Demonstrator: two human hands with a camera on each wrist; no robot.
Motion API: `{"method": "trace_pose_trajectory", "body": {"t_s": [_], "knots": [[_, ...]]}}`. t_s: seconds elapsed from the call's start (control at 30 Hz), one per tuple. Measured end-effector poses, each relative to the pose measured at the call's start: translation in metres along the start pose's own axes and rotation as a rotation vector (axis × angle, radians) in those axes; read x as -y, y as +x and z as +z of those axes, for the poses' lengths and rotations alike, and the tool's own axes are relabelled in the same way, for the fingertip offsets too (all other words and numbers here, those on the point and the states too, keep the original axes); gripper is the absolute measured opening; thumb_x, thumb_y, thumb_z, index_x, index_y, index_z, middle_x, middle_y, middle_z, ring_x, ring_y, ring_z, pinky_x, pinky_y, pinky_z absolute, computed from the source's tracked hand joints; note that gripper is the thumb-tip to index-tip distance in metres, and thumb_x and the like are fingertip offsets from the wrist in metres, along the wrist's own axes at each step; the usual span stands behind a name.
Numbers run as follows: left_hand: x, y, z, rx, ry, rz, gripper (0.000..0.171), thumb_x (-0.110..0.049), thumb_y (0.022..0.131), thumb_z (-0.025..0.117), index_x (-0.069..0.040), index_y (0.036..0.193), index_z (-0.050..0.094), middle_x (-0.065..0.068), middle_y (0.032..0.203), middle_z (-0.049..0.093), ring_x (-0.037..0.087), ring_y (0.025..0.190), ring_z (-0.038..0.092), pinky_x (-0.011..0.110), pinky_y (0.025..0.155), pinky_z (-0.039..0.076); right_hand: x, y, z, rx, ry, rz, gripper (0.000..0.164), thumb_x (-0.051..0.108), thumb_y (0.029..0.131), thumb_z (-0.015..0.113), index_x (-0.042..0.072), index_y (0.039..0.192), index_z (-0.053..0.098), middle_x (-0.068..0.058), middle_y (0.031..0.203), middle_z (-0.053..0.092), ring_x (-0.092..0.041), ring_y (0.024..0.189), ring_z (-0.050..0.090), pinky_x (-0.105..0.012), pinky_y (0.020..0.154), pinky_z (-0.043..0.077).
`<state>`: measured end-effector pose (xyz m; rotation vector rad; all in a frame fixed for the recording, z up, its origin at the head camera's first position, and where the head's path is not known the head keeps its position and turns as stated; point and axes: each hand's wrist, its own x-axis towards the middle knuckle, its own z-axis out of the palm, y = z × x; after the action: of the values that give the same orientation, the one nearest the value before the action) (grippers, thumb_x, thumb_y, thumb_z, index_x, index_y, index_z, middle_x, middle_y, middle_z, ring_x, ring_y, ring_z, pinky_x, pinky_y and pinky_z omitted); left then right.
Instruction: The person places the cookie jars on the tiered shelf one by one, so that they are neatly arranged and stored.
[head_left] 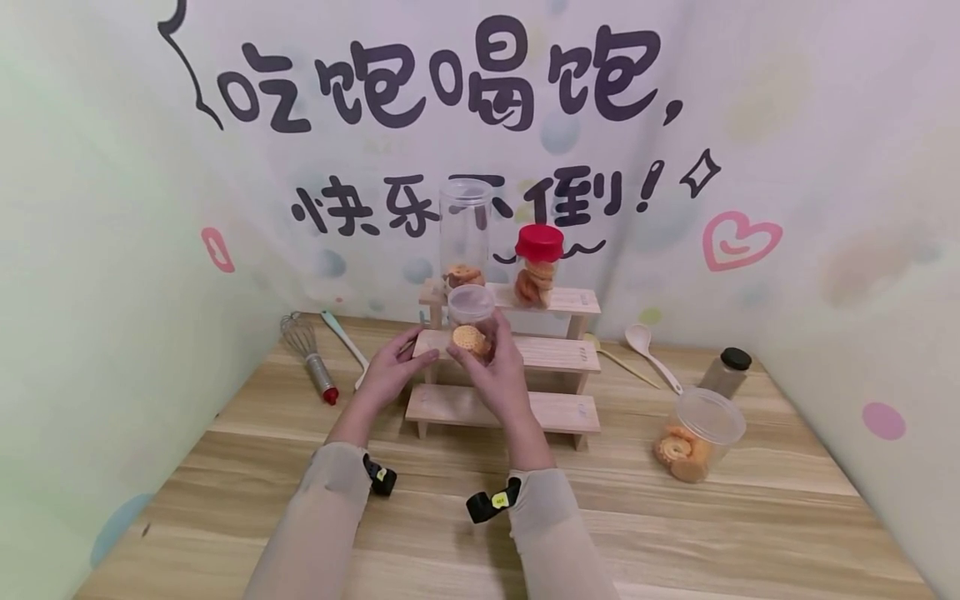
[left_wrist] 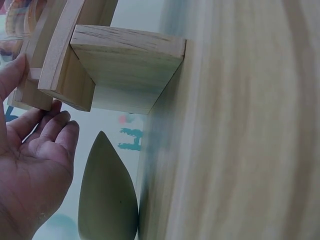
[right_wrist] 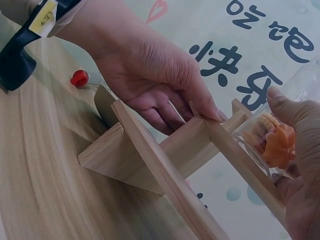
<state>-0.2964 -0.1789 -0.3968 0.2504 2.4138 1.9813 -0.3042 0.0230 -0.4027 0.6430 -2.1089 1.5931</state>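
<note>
My right hand (head_left: pixel 498 371) holds a small clear jar (head_left: pixel 471 310) of cookies at the left part of the middle board of a three-step wooden stand (head_left: pixel 551 353). Whether the jar's base touches the board is unclear. My left hand (head_left: pixel 390 367) grips the left end of that board, its thumb on top and fingers underneath, as the right wrist view shows. On the top board stand a tall clear jar (head_left: pixel 465 225) with cookies at its bottom and a red-lidded cookie jar (head_left: pixel 537 267).
Left of the stand lie a whisk (head_left: pixel 311 358) and a light-blue-ended utensil (head_left: pixel 345 340). To the right are a yellow-handled utensil (head_left: pixel 630 368), a pale ladle (head_left: pixel 651 354), a black-capped jar (head_left: pixel 726 372) and a wide clear cookie jar (head_left: pixel 697 433). A printed cloth (head_left: pixel 637 250) hangs behind.
</note>
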Motion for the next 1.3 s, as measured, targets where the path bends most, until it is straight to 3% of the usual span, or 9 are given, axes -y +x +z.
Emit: {"method": "trace_pose_trajectory", "body": {"t_s": [0.23, 0.4, 0.57, 0.7, 1.1, 1.3], "knots": [[0.001, 0.0, 0.0, -0.001, -0.033, -0.005, 0.071, -0.022, 0.097, 0.07, -0.009, 0.158, 0.034, 0.018, 0.162, 0.027, 0.031, 0.146, 0.035, 0.043, 0.113, 0.039, 0.0, 0.002, -0.002, 0.021, -0.019, -0.004, 0.064, 0.029, 0.09, 0.078, 0.024, 0.143, 0.043, -0.004, 0.122, 0.063, -0.016, 0.103, 0.058, -0.031, 0.079, 0.052], [0.011, 0.008, -0.001, 0.005, -0.065, -0.009, 0.072, -0.021, 0.097, 0.07, -0.01, 0.158, 0.033, 0.018, 0.162, 0.029, 0.029, 0.145, 0.036, 0.042, 0.112, 0.039, 0.001, 0.002, -0.003, 0.033, -0.041, 0.013, 0.053, 0.032, 0.091, 0.077, 0.022, 0.135, 0.049, -0.002, 0.123, 0.064, -0.014, 0.104, 0.06, -0.032, 0.083, 0.054], [0.031, 0.021, -0.002, -0.002, -0.076, 0.002, 0.075, -0.026, 0.096, 0.072, -0.014, 0.159, 0.032, 0.015, 0.162, 0.028, 0.028, 0.146, 0.035, 0.042, 0.114, 0.037, 0.003, 0.002, -0.004, 0.031, -0.057, 0.043, 0.055, 0.035, 0.092, 0.075, 0.021, 0.138, 0.05, -0.004, 0.131, 0.063, -0.015, 0.113, 0.061, -0.037, 0.09, 0.056], [0.035, 0.022, -0.001, -0.015, -0.054, 0.019, 0.075, -0.031, 0.095, 0.073, -0.018, 0.158, 0.035, 0.012, 0.162, 0.031, 0.026, 0.145, 0.036, 0.042, 0.114, 0.038, 0.002, 0.002, -0.004, 0.028, -0.056, 0.055, 0.053, 0.036, 0.092, 0.074, 0.018, 0.137, 0.053, -0.003, 0.131, 0.063, -0.015, 0.114, 0.062, -0.038, 0.093, 0.056], [0.032, 0.018, -0.001, -0.034, -0.004, 0.024, 0.078, -0.042, 0.091, 0.075, -0.021, 0.157, 0.038, 0.01, 0.162, 0.032, 0.023, 0.145, 0.037, 0.041, 0.115, 0.037, -0.001, 0.002, -0.002, 0.006, -0.065, 0.07, 0.054, 0.034, 0.092, 0.074, 0.014, 0.138, 0.054, -0.009, 0.133, 0.063, -0.015, 0.113, 0.063, -0.034, 0.091, 0.056], [0.004, 0.002, 0.001, 0.003, -0.029, 0.012, 0.073, -0.026, 0.097, 0.071, -0.011, 0.158, 0.034, 0.018, 0.161, 0.029, 0.03, 0.147, 0.033, 0.044, 0.117, 0.034, -0.002, 0.001, -0.002, -0.007, -0.035, 0.104, 0.065, 0.031, 0.093, 0.073, 0.015, 0.15, 0.047, -0.01, 0.141, 0.059, -0.014, 0.122, 0.06, -0.028, 0.098, 0.053]]}}
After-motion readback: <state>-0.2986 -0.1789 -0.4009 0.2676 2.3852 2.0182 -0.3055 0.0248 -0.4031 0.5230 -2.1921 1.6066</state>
